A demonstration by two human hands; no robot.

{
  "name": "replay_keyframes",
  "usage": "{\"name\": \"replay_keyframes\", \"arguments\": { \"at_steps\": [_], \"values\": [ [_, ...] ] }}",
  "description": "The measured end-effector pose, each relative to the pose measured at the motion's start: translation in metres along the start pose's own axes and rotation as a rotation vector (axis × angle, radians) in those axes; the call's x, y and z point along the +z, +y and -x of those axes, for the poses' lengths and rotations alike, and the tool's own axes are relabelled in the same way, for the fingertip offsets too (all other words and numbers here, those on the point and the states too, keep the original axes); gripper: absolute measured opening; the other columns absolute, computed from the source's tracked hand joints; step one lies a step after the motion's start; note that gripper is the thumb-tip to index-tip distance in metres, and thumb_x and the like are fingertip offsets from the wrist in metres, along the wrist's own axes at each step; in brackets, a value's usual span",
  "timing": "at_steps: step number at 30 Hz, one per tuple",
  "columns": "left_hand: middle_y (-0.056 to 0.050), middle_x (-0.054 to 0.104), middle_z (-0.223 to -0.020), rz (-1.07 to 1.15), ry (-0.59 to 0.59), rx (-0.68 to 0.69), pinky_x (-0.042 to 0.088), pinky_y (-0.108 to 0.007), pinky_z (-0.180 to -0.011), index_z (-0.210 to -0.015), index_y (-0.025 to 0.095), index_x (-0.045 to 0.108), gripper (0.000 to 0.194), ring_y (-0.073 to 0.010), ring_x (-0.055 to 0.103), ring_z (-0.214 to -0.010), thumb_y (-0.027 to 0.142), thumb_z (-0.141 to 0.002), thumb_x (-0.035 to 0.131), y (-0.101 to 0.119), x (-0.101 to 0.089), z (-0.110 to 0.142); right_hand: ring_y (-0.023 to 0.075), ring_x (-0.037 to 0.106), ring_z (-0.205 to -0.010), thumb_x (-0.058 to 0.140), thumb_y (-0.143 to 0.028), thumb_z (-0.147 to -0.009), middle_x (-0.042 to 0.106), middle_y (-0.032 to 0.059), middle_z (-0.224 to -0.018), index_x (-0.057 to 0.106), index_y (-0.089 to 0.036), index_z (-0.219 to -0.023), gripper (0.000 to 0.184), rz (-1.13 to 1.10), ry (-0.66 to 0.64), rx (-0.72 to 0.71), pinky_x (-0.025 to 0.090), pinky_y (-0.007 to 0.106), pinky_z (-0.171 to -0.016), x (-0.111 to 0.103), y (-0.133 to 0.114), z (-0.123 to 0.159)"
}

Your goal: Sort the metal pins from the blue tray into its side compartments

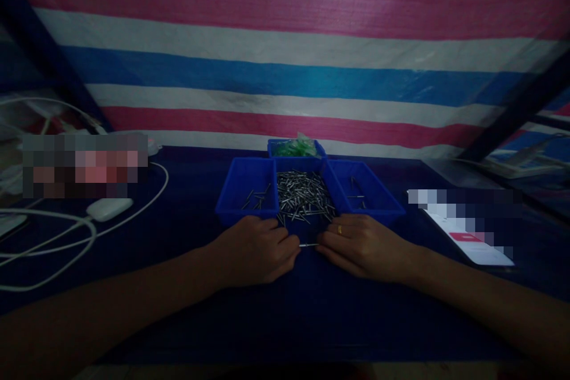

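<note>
A thin, shiny metal pin (pixel 308 244) spans the gap between my hands, level above the dark blue table. My left hand (pixel 260 249) is closed, its thumb and fingertips pinching the pin's left end. On the other end, the fingers of my right hand (pixel 356 246), with a ring on one, are pinched together. Just beyond my fingers lies a heap of similar metal pins (pixel 305 193). The left blue bin (pixel 227 190) holds several loose pins, and so does the right blue bin (pixel 383 193). Both pin ends are hidden by my fingertips.
Behind the heap stands another blue bin (pixel 272 148) with a green plastic bag (pixel 298 145). White cables (pixel 167 181) and a white charger-like block (pixel 109 209) lie at the left. A lit phone (pixel 481 243) rests at the right. A striped sheet (pixel 285 83) hangs behind.
</note>
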State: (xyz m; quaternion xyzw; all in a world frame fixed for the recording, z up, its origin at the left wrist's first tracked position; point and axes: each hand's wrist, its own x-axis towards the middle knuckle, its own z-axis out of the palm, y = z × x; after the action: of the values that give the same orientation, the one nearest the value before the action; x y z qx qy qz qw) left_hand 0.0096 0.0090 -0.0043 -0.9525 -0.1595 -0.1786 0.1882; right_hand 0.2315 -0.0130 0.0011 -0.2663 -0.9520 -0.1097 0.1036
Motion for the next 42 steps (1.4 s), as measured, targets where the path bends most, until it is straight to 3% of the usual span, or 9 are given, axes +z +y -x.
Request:
{"name": "replay_keyframes", "arguments": {
  "at_steps": [24, 42],
  "values": [
    [0.003, 0.051, -0.052, -0.003, 0.019, -0.022, 0.028, -0.024, -0.040, -0.063, 0.018, 0.045, 0.019, -0.0128, 0.047, -0.046, 0.021, -0.081, 0.038, 0.0018, 0.0003, -0.0013, 0.0109, 0.041, -0.056, 0.032, -0.024, -0.091, 0.049, 0.0004, -0.061, 0.052, -0.015, -0.071, 0.029, 0.016, 0.012, -0.001, 0.034, 0.025, -0.056, -0.0010, -0.0008, -0.0009],
    [0.002, 0.053, -0.056, 0.004, -0.039, -0.040, 0.029, -0.022, -0.042, -0.069, 0.017, 0.045, 0.017, -0.0118, 0.049, -0.049, 0.023, -0.084, 0.038, 0.0012, -0.0010, -0.0007, 0.0106, 0.042, -0.055, 0.033, -0.021, -0.089, 0.050, 0.0009, -0.062, 0.054, -0.014, -0.075, 0.026, -0.030, 0.019, 0.030, 0.033, 0.024, -0.055, 0.0003, -0.0002, 0.0011]
  ]
}}
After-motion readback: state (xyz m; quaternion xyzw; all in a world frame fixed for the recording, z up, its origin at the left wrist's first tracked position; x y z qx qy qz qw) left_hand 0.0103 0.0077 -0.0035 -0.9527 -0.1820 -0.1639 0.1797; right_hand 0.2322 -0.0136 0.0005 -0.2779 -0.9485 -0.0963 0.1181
